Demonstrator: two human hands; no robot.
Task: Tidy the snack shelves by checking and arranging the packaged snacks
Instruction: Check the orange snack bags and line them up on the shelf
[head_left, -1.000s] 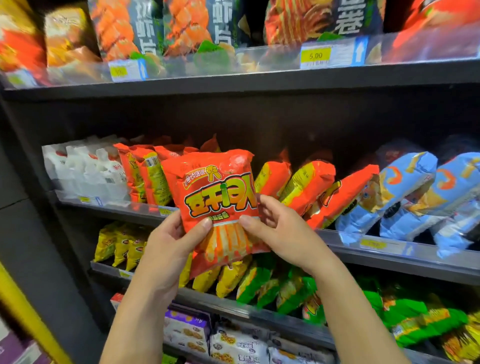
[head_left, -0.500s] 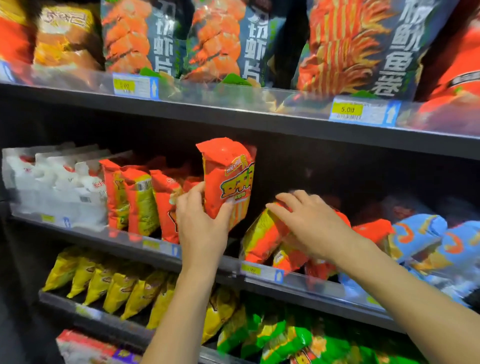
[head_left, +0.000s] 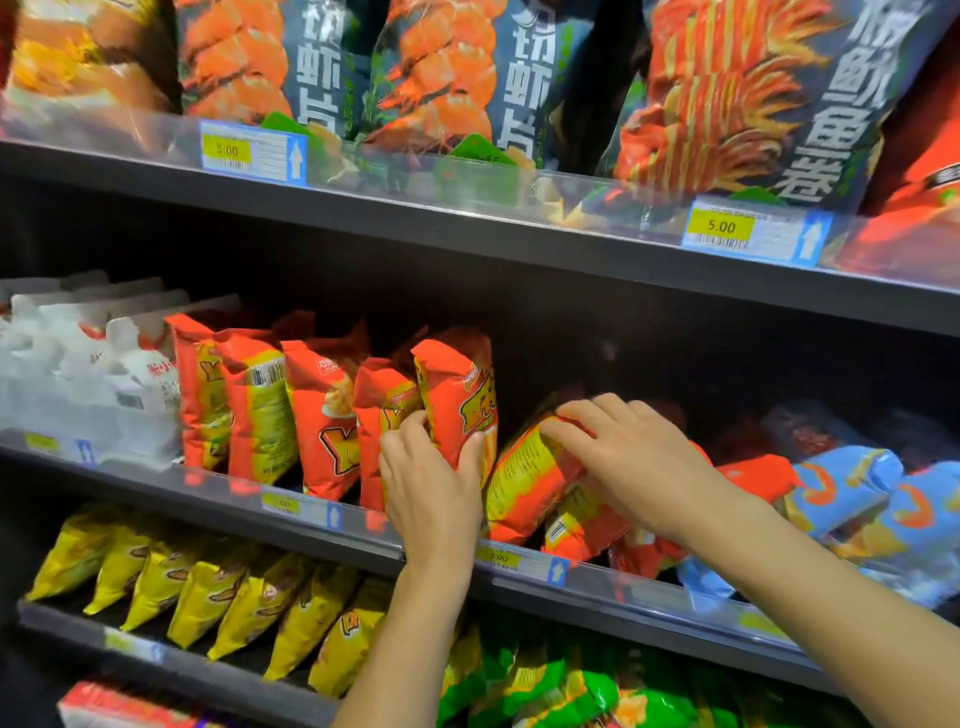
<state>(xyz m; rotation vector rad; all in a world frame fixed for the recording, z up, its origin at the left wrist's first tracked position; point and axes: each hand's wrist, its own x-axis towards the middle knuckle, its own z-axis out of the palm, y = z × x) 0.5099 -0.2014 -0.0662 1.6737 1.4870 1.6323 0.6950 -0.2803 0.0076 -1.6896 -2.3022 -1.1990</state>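
Note:
My left hand (head_left: 428, 491) grips an orange snack bag (head_left: 460, 387) by its lower part and holds it upright on the middle shelf (head_left: 218, 493), at the right end of a row of standing orange bags (head_left: 260, 400). To its right, several orange bags lean over. My right hand (head_left: 631, 457) rests on the nearest leaning orange bag (head_left: 524, 480), its fingers bent over the bag's top edge.
White bags (head_left: 78, 374) fill the middle shelf's left end, blue bags (head_left: 852, 493) its right. Large dark prawn-cracker bags (head_left: 457, 78) stand on the top shelf above. Yellow bags (head_left: 208, 592) and green bags (head_left: 561, 686) sit on the shelf below. Clear rails carry price tags (head_left: 756, 236).
The orange bag went from both hands in front of me onto the middle shelf, held by my left hand alone. My right hand moved to the leaning bags. The view came closer.

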